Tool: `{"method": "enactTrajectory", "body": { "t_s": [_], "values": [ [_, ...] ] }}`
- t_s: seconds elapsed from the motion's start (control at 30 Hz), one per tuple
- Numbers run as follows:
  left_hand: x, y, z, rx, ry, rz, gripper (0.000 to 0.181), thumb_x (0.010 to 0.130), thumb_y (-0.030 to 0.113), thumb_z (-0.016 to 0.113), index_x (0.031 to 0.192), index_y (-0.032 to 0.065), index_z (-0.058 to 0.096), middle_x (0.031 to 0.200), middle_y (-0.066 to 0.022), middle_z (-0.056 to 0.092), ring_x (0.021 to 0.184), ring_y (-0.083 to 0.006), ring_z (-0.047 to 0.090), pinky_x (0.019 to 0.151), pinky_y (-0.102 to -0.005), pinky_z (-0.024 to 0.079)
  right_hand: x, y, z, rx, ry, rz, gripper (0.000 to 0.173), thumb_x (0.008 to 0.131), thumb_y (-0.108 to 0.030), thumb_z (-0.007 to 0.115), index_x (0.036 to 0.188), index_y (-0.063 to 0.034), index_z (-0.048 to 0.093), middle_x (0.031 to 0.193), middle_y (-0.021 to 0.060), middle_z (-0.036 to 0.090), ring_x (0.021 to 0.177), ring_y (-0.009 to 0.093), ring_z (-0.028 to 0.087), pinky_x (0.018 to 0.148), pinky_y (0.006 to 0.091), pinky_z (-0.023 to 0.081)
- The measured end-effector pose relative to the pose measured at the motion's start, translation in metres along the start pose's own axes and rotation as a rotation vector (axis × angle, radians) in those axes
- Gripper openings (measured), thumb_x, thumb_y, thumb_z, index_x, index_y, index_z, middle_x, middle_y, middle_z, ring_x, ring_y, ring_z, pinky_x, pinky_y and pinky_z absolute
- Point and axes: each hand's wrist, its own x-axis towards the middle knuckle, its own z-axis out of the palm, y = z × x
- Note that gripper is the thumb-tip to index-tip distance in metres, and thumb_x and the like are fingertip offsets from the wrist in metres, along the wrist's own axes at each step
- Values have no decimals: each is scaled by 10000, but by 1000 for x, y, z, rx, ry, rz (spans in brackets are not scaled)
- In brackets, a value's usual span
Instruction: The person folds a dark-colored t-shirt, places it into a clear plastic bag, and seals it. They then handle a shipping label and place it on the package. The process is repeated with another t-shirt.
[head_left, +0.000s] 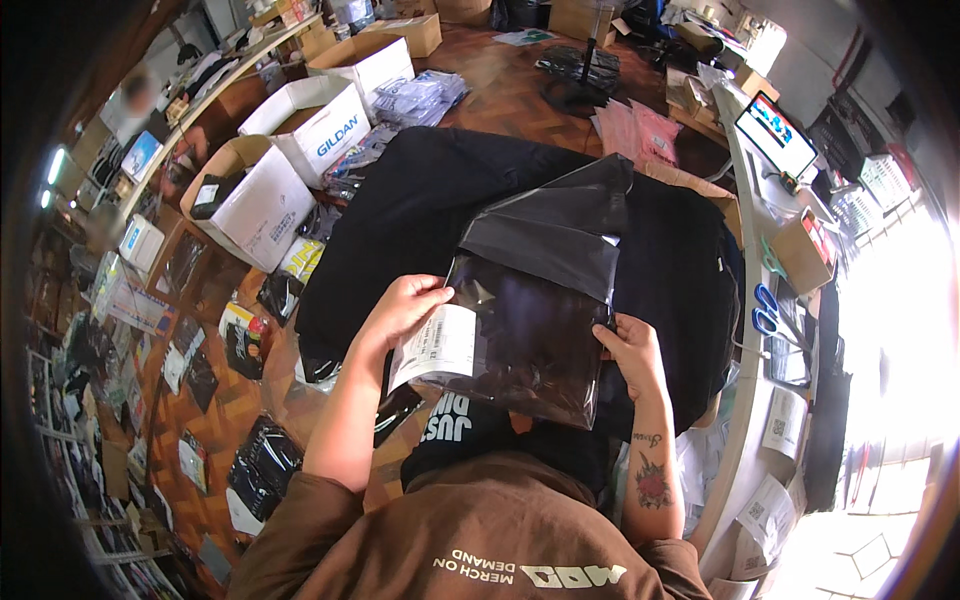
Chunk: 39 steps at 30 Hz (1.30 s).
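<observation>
A clear plastic bag (532, 330) with a dark folded garment inside is held up in front of my chest. My left hand (412, 307) grips its left edge, thumb on top, together with a white printed label (442, 341) that curls at its lower side. The right edge is pinched in my right hand (628, 345). The bag's upper flap (555, 202) stands unfolded and creased, pointing away from me. Under and beyond it spreads black cloth (390, 217) over a broad raised surface. What supports the cloth is hidden.
White cardboard boxes (251, 206) stand at the left, near bagged garments (262, 465) on the parquet floor. Blue-handled scissors (766, 311), a lit screen (776, 135) and label sheets (784, 421) line the right-hand counter (739, 442). Pink bags (637, 133) lie beyond the cloth. Another person (135, 101) is far left.
</observation>
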Motion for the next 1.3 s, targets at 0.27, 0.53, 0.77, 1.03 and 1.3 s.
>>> {"method": "enactTrajectory", "body": {
  "t_s": [0.27, 0.53, 0.77, 1.03, 1.3],
  "values": [
    [15, 6, 24, 590, 389, 85, 543, 856, 525, 666, 768, -8, 718, 650, -161, 668, 595, -244, 669, 578, -360, 500, 19, 9, -5, -551, 283, 36, 367, 901, -295, 695, 718, 19, 647, 592, -7, 503, 494, 76, 457, 479, 256, 462],
    [4, 18, 13, 315, 222, 19, 393, 836, 387, 750, 882, -3, 733, 760, -93, 705, 660, -144, 651, 600, -312, 493, -1, -9, -17, -109, -26, 71, 195, 908, -201, 682, 824, -26, 680, 682, 2, 580, 554, 72, 534, 489, 228, 455],
    [-76, 43, -4, -801, -367, 142, 222, 1002, 259, 565, 982, 51, 638, 713, 7, 606, 446, -49, 479, 392, -201, 332, -65, -54, -28, 622, 202, 40, 294, 980, -334, 581, 1200, -144, 629, 780, 64, 668, 621, 161, 591, 583, 299, 494],
    [-145, 122, 3, -908, -495, 159, 314, 1023, 323, 499, 954, 41, 620, 424, 13, 425, 305, -67, 338, 341, -216, 261, -95, -128, -60, 959, -79, 24, 297, 1005, -226, 486, 1188, -5, 560, 964, 154, 667, 557, 193, 571, 416, 261, 438],
    [-103, 257, 25, -883, 88, 664, 190, 931, 219, 619, 949, 31, 593, 759, -83, 624, 462, -53, 432, 381, -177, 319, -21, -267, -22, 904, -128, -516, 157, 994, -171, 546, 959, -32, 609, 893, 75, 681, 756, 132, 626, 694, 256, 545]
  ]
}}
